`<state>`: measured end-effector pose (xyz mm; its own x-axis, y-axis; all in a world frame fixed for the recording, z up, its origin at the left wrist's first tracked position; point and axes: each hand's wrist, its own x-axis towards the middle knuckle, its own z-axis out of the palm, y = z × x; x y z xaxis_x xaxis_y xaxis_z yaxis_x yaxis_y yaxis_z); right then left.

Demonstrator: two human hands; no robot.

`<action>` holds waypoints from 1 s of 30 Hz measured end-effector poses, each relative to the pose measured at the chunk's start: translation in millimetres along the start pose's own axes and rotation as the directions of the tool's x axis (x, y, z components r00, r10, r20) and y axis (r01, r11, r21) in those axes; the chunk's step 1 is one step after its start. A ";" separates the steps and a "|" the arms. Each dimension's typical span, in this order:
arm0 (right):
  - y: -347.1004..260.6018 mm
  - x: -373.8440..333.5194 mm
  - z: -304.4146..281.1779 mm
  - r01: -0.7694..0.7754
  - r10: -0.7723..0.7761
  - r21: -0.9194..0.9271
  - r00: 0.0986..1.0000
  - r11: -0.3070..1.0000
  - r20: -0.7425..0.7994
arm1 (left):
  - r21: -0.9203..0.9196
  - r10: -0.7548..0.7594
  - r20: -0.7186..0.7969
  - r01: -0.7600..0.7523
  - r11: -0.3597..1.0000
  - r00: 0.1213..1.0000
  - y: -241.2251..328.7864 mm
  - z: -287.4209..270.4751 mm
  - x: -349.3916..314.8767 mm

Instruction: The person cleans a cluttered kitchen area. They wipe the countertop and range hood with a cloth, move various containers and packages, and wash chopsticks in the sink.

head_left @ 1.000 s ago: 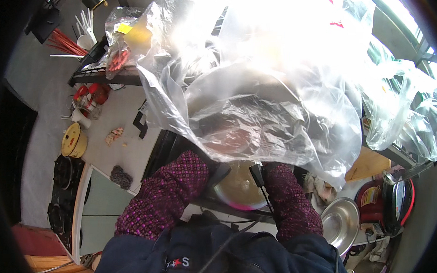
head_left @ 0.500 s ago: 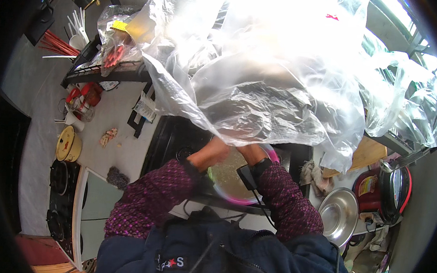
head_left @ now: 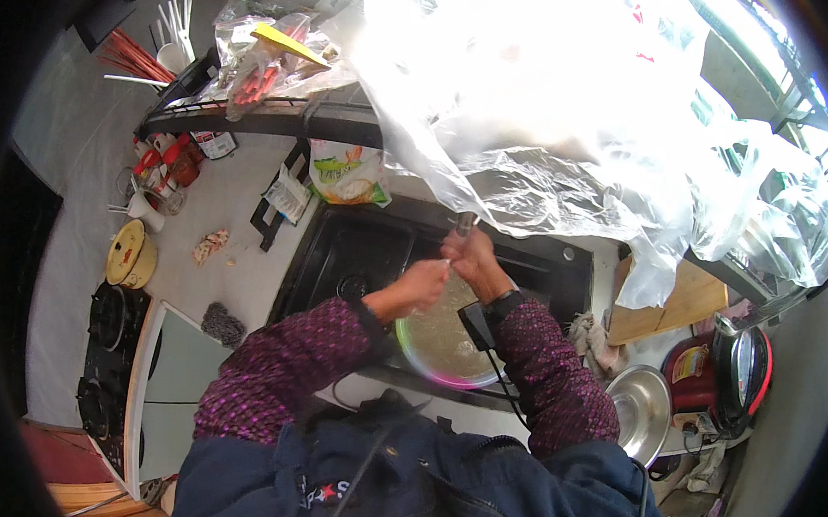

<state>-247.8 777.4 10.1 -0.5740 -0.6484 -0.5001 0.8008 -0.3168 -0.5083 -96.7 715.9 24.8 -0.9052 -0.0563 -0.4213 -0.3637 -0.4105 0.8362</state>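
Over a round basin with a pink-and-green rim (head_left: 459, 382), my two hands come close together. The basin sits in the black sink (head_left: 378, 238) and holds cloudy, yellowish water. My left hand (head_left: 417, 288) is closed, its fingertips pinched near a tiny pale bit beside the right hand. My right hand (head_left: 476, 263) has its fingers curled just under a short metal piece (head_left: 466, 224) that looks like a tap's end. Whether it grips that piece or something inside the fingers is hidden. A small black box (head_left: 476, 326) with a cable is at my right wrist.
Clear plastic sheeting (head_left: 547, 172) hangs from the rack over the sink. Right of it are a wooden board (head_left: 671, 305), a rag (head_left: 598, 342), a steel bowl (head_left: 640, 412) and a red cooker (head_left: 705, 373). Leftward stand a yellow pot (head_left: 129, 257), a scrubber (head_left: 224, 324) and a stove (head_left: 104, 365).
The plastic sheeting appears higher in the picture, uncovering the sink's far side and both hands. My hands have come up from the basin, the right one to the metal piece.
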 end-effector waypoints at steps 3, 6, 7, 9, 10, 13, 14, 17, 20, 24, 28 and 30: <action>-2.5 -12.6 7.1 0.033 -0.037 -0.052 0.996 0.998 -0.082 | 0.094 0.119 -0.044 -0.115 0.989 0.992 -7.0 -1.0 39.6; -7.9 -25.2 2.9 0.115 -0.124 -0.148 0.991 0.982 -0.053 | 0.404 0.267 0.088 -0.279 0.871 0.960 -21.3 -7.0 63.0; -6.2 -30.3 -1.7 0.130 -0.127 -0.240 0.991 0.962 0.027 | 0.509 0.324 0.143 -0.350 0.786 0.935 -28.3 -8.9 66.2; 0.1 -34.5 -7.9 0.202 -0.151 -0.439 0.977 0.876 0.150 | 0.591 0.186 0.194 -0.266 0.761 0.963 -38.0 -14.4 69.6; 4.0 -35.3 -10.9 0.238 -0.151 -0.520 0.967 0.820 0.205 | 0.608 0.223 0.204 -0.301 0.735 0.953 -41.4 -15.2 70.6; 14.2 -34.4 -19.5 0.275 -0.139 -0.618 0.956 0.736 0.260 | 0.644 0.186 0.134 -0.229 0.730 0.973 -46.3 -13.9 67.7; 15.5 -32.9 -21.5 0.260 -0.119 -0.638 0.960 0.724 0.255 | 0.566 0.161 0.104 -0.192 0.802 0.981 -45.8 -12.4 66.9; 16.4 -26.0 -21.2 0.332 -0.195 -0.637 0.941 0.695 0.277 | 0.504 0.050 0.060 -0.073 0.861 0.997 -42.1 -11.4 67.1; 18.0 -22.8 -15.8 0.266 -0.178 -0.679 0.964 0.684 0.198 | 0.620 0.002 0.104 -0.066 0.782 0.995 -45.3 -18.4 71.2; 23.4 -26.1 -10.8 0.293 -0.231 -0.627 0.956 0.722 0.181 | 0.661 -0.097 0.110 0.001 0.751 0.989 -67.9 -32.6 75.7; 26.1 -25.8 -11.7 0.320 -0.239 -0.606 0.948 0.728 0.212 | 0.681 -0.062 0.120 -0.037 0.731 0.991 -79.9 -33.6 77.3; 27.0 -22.3 -13.1 0.343 -0.253 -0.620 0.939 0.706 0.231 | 0.844 -0.012 0.111 -0.088 0.529 0.994 -72.9 -29.4 76.9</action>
<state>-215.6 792.4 -1.6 -0.7027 -0.6885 -0.1792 0.2621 -0.0164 -0.9649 -133.4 714.7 -78.9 -0.9196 0.0497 -0.3897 -0.2986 0.5561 0.7756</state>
